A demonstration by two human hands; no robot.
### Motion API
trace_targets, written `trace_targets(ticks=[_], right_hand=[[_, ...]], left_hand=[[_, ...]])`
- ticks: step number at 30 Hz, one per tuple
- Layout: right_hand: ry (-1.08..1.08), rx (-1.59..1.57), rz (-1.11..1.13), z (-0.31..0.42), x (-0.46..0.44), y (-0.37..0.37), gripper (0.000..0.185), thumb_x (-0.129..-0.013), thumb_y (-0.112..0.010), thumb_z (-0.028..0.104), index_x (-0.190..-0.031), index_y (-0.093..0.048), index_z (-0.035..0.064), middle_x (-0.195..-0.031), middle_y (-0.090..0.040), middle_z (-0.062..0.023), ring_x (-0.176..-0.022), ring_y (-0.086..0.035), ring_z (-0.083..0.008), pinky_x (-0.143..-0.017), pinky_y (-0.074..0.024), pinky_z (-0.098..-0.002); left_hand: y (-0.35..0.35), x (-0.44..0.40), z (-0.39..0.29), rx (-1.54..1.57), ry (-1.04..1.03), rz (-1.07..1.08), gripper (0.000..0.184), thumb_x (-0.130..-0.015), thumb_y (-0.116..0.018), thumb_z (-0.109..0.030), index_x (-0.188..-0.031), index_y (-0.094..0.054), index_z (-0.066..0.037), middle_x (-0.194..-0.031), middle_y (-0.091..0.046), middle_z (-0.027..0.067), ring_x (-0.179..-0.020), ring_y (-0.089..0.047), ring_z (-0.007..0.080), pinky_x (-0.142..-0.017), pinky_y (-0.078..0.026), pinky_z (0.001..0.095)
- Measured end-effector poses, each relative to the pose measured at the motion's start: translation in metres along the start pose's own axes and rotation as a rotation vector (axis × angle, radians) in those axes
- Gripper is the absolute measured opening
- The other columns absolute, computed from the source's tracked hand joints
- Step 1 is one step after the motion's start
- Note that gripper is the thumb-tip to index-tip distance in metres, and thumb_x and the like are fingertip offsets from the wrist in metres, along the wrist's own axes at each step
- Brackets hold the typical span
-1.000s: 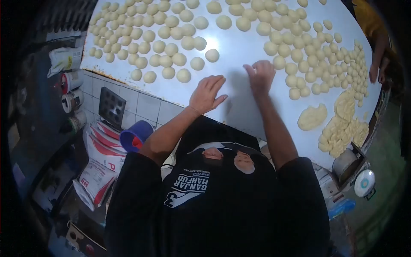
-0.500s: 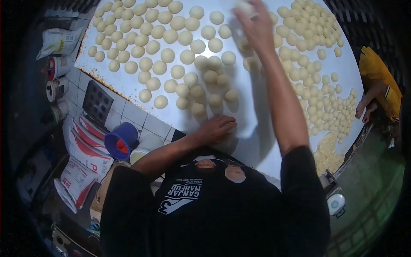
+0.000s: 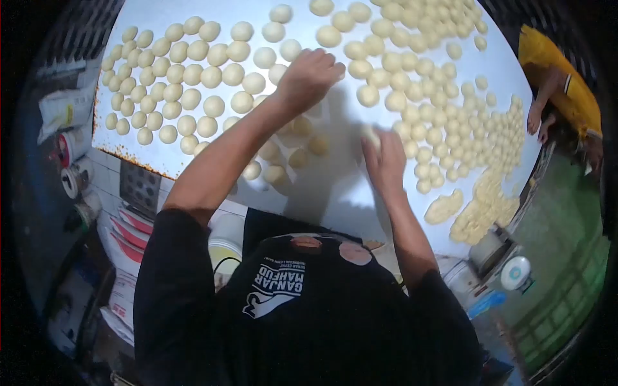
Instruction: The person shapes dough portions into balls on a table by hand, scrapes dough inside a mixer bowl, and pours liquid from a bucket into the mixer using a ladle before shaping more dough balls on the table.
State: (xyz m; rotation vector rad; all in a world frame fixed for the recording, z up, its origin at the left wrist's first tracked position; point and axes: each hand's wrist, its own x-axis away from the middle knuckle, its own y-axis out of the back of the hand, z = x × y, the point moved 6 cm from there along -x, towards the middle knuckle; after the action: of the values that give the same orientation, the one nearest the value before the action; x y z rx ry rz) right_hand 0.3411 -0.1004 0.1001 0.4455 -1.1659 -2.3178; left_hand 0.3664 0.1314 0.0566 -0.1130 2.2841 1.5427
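My left hand (image 3: 310, 77) is over the middle of the white table (image 3: 335, 183), its fingers curled closed. Whatever may be in them is hidden under the knuckles. Round dough balls (image 3: 264, 58) lie just to its left, some covered by my forearm. My right hand (image 3: 386, 161) is lower and nearer my body, closed around a dough ball (image 3: 370, 136) that shows blurred at the thumb side. Many smaller dough balls (image 3: 434, 136) cluster to the right of that hand. A flattened piece of dough (image 3: 444, 207) lies beside a larger dough mass (image 3: 479, 215) at the right edge.
Another person in yellow (image 3: 557, 71) is at the table's right edge, a hand (image 3: 534, 121) close to it. Flour sacks (image 3: 122, 299), a pale bucket (image 3: 226, 235) and a dark moulded tray (image 3: 140, 184) stand below left. A round white scale (image 3: 515, 273) is below right.
My left hand has moved from the front edge up to the middle of the table. My right hand has come back from the far side toward my body. The view has shifted.
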Motion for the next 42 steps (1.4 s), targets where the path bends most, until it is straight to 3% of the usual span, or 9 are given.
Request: trace_targets(ticks=[2, 5, 9, 20, 27, 30, 32, 36, 42], right_hand=[[-0.055, 0.055, 0.169, -0.04, 0.105, 0.008, 0.035, -0.083, -0.085, 0.018, -0.11, -0.067, 0.0063, -0.1, -0.064, -0.0156, -0.097, -0.063, -0.0389, -0.087, -0.05, -0.0478], [0.087, 0.149, 0.292, -0.113, 0.199, 0.015, 0.045, -0.077, -0.09, 0.033, -0.105, -0.067, 0.0079, -0.104, -0.063, -0.0138, -0.098, -0.062, -0.0368, -0.084, -0.0476, -0.0514], [0.071, 0.165, -0.116, -0.113, 0.141, -0.015, 0.04, -0.082, -0.084, 0.035, -0.107, -0.067, 0.0088, -0.114, -0.062, -0.0156, -0.11, -0.058, -0.0392, -0.095, -0.0443, -0.0536], [0.122, 0.088, -0.055, -0.105, 0.14, -0.03, 0.03, -0.085, -0.079, 0.032, -0.099, -0.068, 0.0086, -0.105, -0.065, -0.0133, -0.101, -0.061, -0.0363, -0.089, -0.0457, -0.0531], [0.377, 0.173, 0.177, -0.154, 0.187, -0.029, 0.031, -0.084, -0.082, 0.035, -0.086, -0.064, 0.0106, -0.092, -0.068, -0.0088, -0.094, -0.066, -0.0344, -0.089, -0.0505, -0.0494], [0.045, 0.188, -0.21, -0.106, 0.116, -0.024, 0.028, -0.086, -0.081, 0.033, -0.091, -0.065, 0.0115, -0.099, -0.067, -0.011, -0.101, -0.064, -0.0349, -0.088, -0.05, -0.0492], [0.119, 0.211, -0.105, -0.101, 0.172, -0.051, 0.025, -0.085, -0.082, 0.029, -0.094, -0.066, 0.0106, -0.101, -0.066, -0.0132, -0.103, -0.062, -0.036, -0.088, -0.0504, -0.049], [0.403, 0.005, 0.125, -0.148, 0.184, -0.01, 0.029, -0.084, -0.083, 0.031, -0.091, -0.065, 0.0089, -0.096, -0.065, -0.0143, -0.092, -0.063, -0.038, -0.085, -0.05, -0.0508], [0.214, 0.32, -0.103, -0.106, 0.173, -0.044, 0.029, -0.085, -0.082, 0.034, -0.086, -0.064, 0.0111, -0.094, -0.066, -0.0126, -0.1, -0.064, -0.0356, -0.089, -0.0495, -0.0507]], left_hand=[[0.031, 0.03, -0.053, 0.117, -0.043, -0.067, 0.012, -0.088, -0.071, -0.024, -0.084, -0.064, -0.016, -0.081, -0.061, 0.0053, -0.078, -0.062, 0.026, -0.069, -0.048, 0.0417], [-0.008, 0.121, -0.165, 0.045, -0.048, 0.877, 0.031, -0.087, -0.074, -0.038, -0.072, -0.064, -0.014, -0.086, -0.066, 0.0068, -0.08, -0.065, 0.0284, -0.07, -0.05, 0.0456], [-0.05, 0.152, -0.214, 0.186, -0.01, 0.153, 0.027, -0.088, -0.076, -0.025, -0.101, -0.062, -0.005, -0.105, -0.06, 0.0104, -0.097, -0.059, 0.031, -0.086, -0.046, 0.0441], [-0.066, 0.129, -0.223, 0.235, 0.356, -0.065, 0.019, -0.088, -0.077, -0.019, -0.087, -0.061, -0.008, -0.089, -0.064, 0.0154, -0.085, -0.059, 0.0385, -0.079, -0.044, 0.0509], [-0.065, 0.195, -0.196, 0.226, 0.015, 0.402, 0.022, -0.09, -0.079, -0.029, -0.093, -0.066, -0.01, -0.092, -0.062, 0.01, -0.089, -0.059, 0.0349, -0.078, -0.045, 0.0487], [-0.077, 0.125, -0.227, 0.233, 0.314, -0.06, 0.02, -0.085, -0.08, -0.021, -0.088, -0.064, -0.01, -0.093, -0.062, 0.0119, -0.088, -0.06, 0.0348, -0.074, -0.046, 0.0503], [-0.112, 0.181, -0.26, 0.322, 0.31, 0.482, 0.021, -0.083, -0.081, -0.019, -0.084, -0.062, -0.01, -0.095, -0.063, 0.0128, -0.089, -0.061, 0.0344, -0.074, -0.046, 0.0493], [-0.062, 0.185, -0.202, 0.483, -0.11, 0.211, 0.019, -0.083, -0.08, -0.018, -0.087, -0.063, -0.01, -0.095, -0.062, 0.013, -0.091, -0.061, 0.0341, -0.076, -0.048, 0.0483], [-0.085, 0.171, -0.262, 0.469, 0.179, 0.112, 0.022, -0.082, -0.083, -0.015, -0.097, -0.067, -0.009, -0.099, -0.066, 0.0118, -0.092, -0.062, 0.0374, -0.08, -0.049, 0.05]])
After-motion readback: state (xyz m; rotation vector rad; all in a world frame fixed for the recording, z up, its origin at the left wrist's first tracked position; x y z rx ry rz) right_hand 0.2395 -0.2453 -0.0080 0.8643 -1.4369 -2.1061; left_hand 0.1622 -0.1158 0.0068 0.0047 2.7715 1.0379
